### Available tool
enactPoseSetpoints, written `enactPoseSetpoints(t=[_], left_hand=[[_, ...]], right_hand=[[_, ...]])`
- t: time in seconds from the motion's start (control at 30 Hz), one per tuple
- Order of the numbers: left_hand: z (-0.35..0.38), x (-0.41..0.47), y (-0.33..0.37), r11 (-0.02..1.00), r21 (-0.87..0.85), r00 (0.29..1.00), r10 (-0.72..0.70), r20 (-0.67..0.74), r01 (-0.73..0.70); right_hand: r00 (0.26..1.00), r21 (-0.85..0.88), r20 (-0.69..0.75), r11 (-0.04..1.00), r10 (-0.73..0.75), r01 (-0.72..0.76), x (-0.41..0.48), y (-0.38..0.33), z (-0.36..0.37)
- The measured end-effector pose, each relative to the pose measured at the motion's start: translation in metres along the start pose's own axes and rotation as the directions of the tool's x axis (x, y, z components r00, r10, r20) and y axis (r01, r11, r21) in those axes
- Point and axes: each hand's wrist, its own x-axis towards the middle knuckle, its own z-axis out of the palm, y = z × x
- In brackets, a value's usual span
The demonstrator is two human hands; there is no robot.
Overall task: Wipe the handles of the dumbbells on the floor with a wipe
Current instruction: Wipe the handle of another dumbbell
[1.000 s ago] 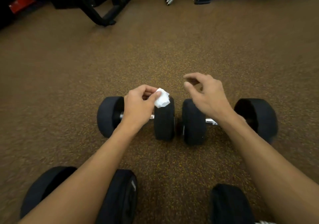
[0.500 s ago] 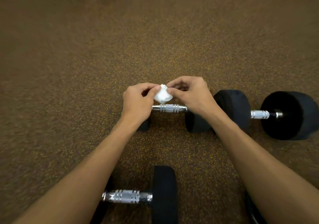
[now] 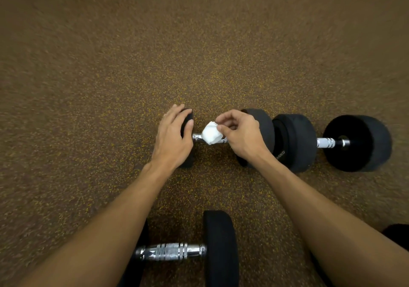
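Right hand pinches crumpled white wipe with thumb and fingertips, pressing it on chrome handle of centre-frame dumbbell. Left hand, fingers nearly straight, rests on its left black head.

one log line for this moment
right hand: pinches wipe on dumbbell handle | left hand: rests on its left weight | near dumbbell: untouched

Wipe now in the right hand alone, against the handle; left hand flat on the end weight.
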Motion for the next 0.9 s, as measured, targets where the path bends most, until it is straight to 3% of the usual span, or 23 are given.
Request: enactPoseSetpoints(t=[0.2,0.33,0.57,0.9], left_hand=[[0.015,-0.004,-0.016,0.995,0.056,0.992,0.087,-0.097,-0.082],[0.026,-0.004,-0.019,0.988,0.097,0.974,0.133,-0.186,-0.116],[0.038,-0.009,-0.023,0.976,0.148,0.93,0.197,-0.311,-0.157],[0.045,-0.008,-0.029,0.968,0.162,0.9,0.238,-0.364,-0.191]], right_hand=[[0.999,-0.012,-0.025,1.0,-0.022,0.022,0.011,0.029,0.034],[0.982,-0.104,-0.019,0.977,-0.189,0.186,0.019,0.05,0.049],[0.894,-0.327,0.055,0.838,-0.445,0.438,0.035,0.071,0.065],[0.854,-0.409,-0.009,0.781,-0.521,0.472,0.021,0.079,0.08]])
